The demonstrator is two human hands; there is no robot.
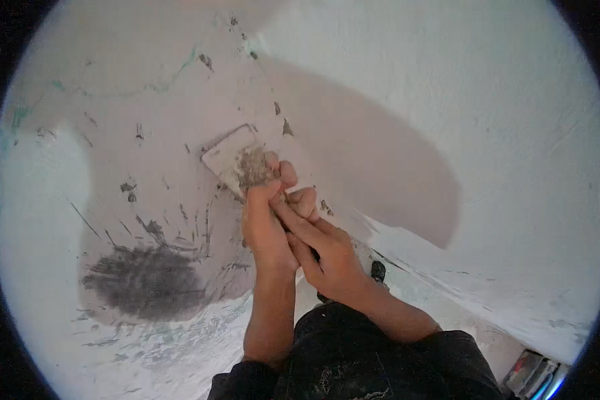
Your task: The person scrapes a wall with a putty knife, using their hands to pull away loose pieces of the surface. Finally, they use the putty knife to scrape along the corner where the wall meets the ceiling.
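My left hand (263,230) is closed on the near corner of a flat, pale square plate (230,157). A grainy, grey-brown clump of what looks like mortar (255,168) lies on the plate, close to my thumb and curled fingertips. My right hand (327,257) comes in from the right and is pressed against the left palm and fingers. Its fingers are bent together there, and whatever lies between the two hands is hidden. The plate overlaps the marked pale wall behind it.
Dark chips and scratches mark the pale wall (160,133), with a large dark patch (147,283) low on the left. Another whitish wall (513,167) rises on the right. A dark shoe (378,270) shows below my hands. Several objects (533,377) stand at the bottom right.
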